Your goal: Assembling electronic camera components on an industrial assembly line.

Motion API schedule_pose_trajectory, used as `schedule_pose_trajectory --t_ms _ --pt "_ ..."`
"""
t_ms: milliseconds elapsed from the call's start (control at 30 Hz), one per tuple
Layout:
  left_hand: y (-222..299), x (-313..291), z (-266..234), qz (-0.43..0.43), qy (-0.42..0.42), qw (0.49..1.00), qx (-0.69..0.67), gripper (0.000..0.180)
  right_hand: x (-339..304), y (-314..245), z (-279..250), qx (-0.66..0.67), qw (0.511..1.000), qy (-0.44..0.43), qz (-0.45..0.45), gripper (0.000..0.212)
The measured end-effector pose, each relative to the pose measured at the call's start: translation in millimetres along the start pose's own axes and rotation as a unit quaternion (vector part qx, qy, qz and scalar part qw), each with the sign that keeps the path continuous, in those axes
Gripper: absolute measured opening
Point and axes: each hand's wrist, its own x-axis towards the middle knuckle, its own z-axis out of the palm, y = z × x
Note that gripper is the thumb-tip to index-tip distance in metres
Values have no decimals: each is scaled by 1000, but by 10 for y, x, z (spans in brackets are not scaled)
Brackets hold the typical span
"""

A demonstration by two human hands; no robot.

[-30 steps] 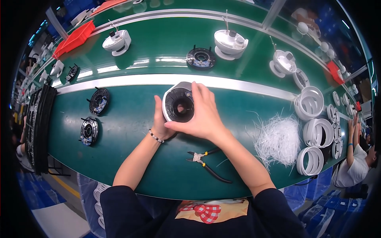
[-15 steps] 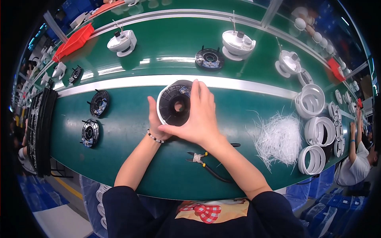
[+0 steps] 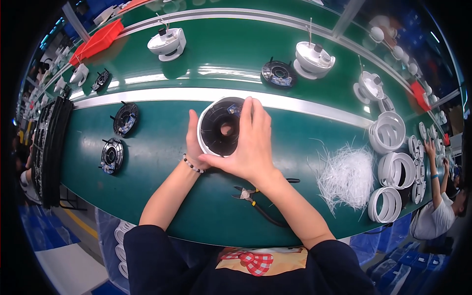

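Observation:
A white round housing [image 3: 201,132] with a black ring-shaped insert [image 3: 212,127] is held between my two hands over the green table. Through the insert's centre hole some skin shows, and a bit of blue circuit board sits at its upper right. My left hand [image 3: 195,137] cups the housing's left side and underside, its other fingers hidden beneath. Around the right side wraps my right hand [image 3: 254,145], thumb across the near rim and fingers over the far edge. Below the hands lie diagonal cutters [image 3: 246,194] with dark handles, partly under my right forearm.
Two black ring parts with boards [image 3: 126,119] lie at left, beside stacked black trays [image 3: 46,152]. White plastic strips [image 3: 346,177] are heaped at right, near white rings [image 3: 385,204]. White lamp-like housings [image 3: 314,59] stand across the far green surface. Another person [image 3: 437,211] works at far right.
The whole view has tilted slightly clockwise. Both hands keep their hold on the housing, which has turned a little, showing more of the insert's smooth inner wall.

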Motion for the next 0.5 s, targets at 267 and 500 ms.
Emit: schedule_pose_trajectory --t_ms 267,500 --pt "69 -103 21 -18 -17 1000 10 62 -181 24 254 38 996 74 13 118" --pt "228 -58 74 13 -12 1000 17 60 -11 -89 317 36 991 130 -7 114"
